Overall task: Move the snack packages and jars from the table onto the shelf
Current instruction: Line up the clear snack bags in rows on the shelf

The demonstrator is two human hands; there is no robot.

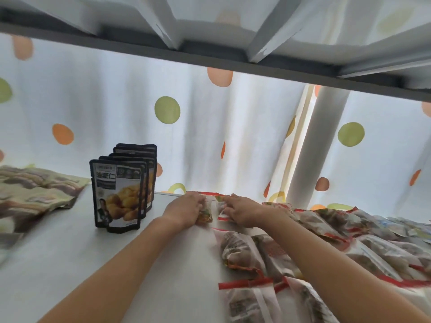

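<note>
Both hands reached to the back of the white shelf (70, 264), where a clear, red-edged snack packet (213, 209) lay flat against the dotted curtain (116, 89). The left hand (184, 212) had its fingers curled over the packet's left end and the right hand (240, 212) pressed bent fingers on its right end; whether the thumbs pinched underneath could not be told. The packet looked light, soft and crinkly, its film probably slippery, so the stiffer sealed red edges seemed the safest hold. More such packets (291, 252) lay overlapping to the right, and dark pouches (121, 190) stood upright at left
</note>
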